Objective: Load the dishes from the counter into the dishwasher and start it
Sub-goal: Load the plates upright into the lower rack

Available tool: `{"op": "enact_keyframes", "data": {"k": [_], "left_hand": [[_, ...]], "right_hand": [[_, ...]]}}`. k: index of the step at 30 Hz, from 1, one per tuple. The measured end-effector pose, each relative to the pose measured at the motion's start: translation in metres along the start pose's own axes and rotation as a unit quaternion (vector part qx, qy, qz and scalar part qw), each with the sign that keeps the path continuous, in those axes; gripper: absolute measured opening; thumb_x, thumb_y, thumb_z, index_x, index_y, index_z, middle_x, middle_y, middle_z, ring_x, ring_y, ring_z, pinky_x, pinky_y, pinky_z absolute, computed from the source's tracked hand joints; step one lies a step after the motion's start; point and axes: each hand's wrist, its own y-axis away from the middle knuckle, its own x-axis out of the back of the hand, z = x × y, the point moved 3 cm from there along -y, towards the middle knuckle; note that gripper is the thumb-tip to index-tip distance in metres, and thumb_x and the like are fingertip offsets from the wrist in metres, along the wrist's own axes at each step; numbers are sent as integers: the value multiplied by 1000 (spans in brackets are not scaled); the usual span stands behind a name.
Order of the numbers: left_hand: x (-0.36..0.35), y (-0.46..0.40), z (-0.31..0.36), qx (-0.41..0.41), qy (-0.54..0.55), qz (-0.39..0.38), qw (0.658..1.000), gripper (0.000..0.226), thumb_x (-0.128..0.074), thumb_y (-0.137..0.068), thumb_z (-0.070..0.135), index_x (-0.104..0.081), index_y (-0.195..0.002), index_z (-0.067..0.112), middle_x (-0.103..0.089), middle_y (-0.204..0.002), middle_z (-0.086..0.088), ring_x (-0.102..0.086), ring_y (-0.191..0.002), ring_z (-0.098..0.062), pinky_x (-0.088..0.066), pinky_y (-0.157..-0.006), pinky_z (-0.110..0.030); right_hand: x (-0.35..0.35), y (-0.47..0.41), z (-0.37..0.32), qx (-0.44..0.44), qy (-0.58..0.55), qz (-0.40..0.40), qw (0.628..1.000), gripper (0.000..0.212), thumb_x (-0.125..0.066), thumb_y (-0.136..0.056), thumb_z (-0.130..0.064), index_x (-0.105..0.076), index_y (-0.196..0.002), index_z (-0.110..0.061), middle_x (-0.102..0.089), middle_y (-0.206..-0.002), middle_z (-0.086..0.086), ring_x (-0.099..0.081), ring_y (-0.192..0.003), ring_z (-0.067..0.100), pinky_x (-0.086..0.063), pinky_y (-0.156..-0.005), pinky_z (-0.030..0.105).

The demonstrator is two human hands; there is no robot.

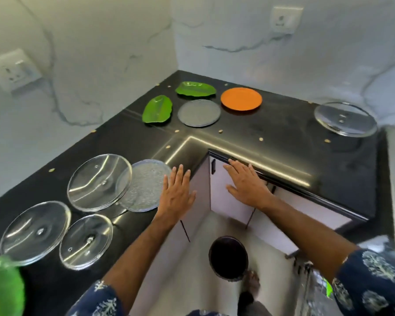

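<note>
Dishes on desk (283,124), none loaded yet.
Glass plates (99,182), green leaf plates (157,109), orange plate (241,98) remain; left hand (177,192) and right hand (246,183) both released, grasping nothing.

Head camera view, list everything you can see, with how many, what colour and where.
Leaf-shaped plates: two, green, far corner of the counter.
Grey plate: one, beside the leaf-shaped plates.
Orange plate: one, right of the grey plate.
Clear glass plates: four; three at left, one far right.
Textured glass plate: one, clear, partly under a clear glass plate.
Green object: one, blurred, bottom left.
Wall sockets: two, white.
Cabinet doors: white, below the counter.
Bin: one, dark, on the floor.
Left hand: fingers straight, by the textured glass plate.
Right hand: fingers straight, at the counter edge.
</note>
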Motion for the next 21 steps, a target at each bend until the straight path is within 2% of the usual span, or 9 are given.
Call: {"op": "enact_keyframes", "data": {"k": [6, 9, 11, 13, 15, 17, 19, 20, 21], "left_hand": [[-37, 15, -60, 139, -36, -92, 985, 74, -49, -101, 39, -16, -157, 4, -14, -164, -24, -14, -152, -40, -16, -122, -53], [-51, 15, -59, 141, -46, -115, 982, 69, -49, -100, 22, -14, -159, 10, -15, -165, -18, -17, -151, -39, -27, -120, -51], [-54, 11, -50, 125, -37, -113, 985, 76, -50, -95, 5, -12, -160, 13, -13, -166, -15, -15, -152, -39, -30, -120, -50], [-55, 5, -38, 105, -23, -107, 988, 81, -54, -89, -6, -19, -159, 14, -19, -166, -13, -21, -151, -38, -37, -116, -49], [-55, 1, -24, 66, -22, -75, 995, 79, -66, -78, -9, -42, -150, 12, -41, -156, -14, -42, -141, -40, -52, -102, -49], [-59, -2, -6, 0, -40, -58, 998, 66, -73, -71, -4, -60, -135, 11, -60, -140, -12, -60, -125, -37, -60, -86, -44], [-60, -3, 13, -69, -49, -29, 996, 46, -57, -84, 6, -65, -129, 12, -65, -134, -10, -64, -120, -32, -61, -85, -40], [-59, -3, 20, -89, -48, -13, 995, 45, -47, -89, 10, -64, -130, 11, -64, -135, -10, -64, -121, -30, -60, -87, -40], [-58, -5, 28, -107, -41, -5, 993, 47, -42, -90, 12, -62, -133, 11, -63, -136, -9, -62, -123, -29, -59, -89, -40]], "right_hand": [[-44, -74, -31, 78, -70, -53, 993, 63, -56, -96, -34, -32, -152, -15, -27, -159, 11, -27, -146, 29, -24, -119, 46], [-65, -95, -34, 78, -138, -98, 982, 58, -57, -97, -27, -37, -148, -11, -32, -155, 12, -32, -142, 30, -24, -117, 37], [-79, -104, -29, 53, -203, -140, 968, 54, -57, -98, -26, -39, -147, -11, -36, -148, 12, -34, -138, 29, -26, -114, 35], [-90, -112, -22, 8, -285, -177, 942, 52, -56, -99, -28, -40, -145, -11, -39, -144, 9, -38, -136, 26, -31, -110, 34], [-98, -116, -19, -66, -389, -219, 892, 48, -58, -99, -33, -44, -140, -11, -47, -138, 4, -49, -128, 23, -41, -102, 34], [-103, -118, -18, -155, -530, -281, 785, 43, -59, -98, -37, -48, -131, -11, -58, -131, 10, -59, -116, 26, -47, -101, 38], [-105, -116, -16, -219, -653, -312, 655, 38, -62, -97, -31, -51, -126, -8, -65, -121, 17, -65, -111, 33, -51, -100, 45], [-106, -116, -13, -235, -691, -298, 615, 37, -62, -97, -25, -52, -127, -6, -67, -119, 19, -66, -109, 35, -54, -96, 47], [-105, -116, -7, -244, -716, -275, 593, 35, -60, -98, -17, -52, -129, -5, -67, -120, 19, -67, -106, 34, -57, -90, 46]]}}
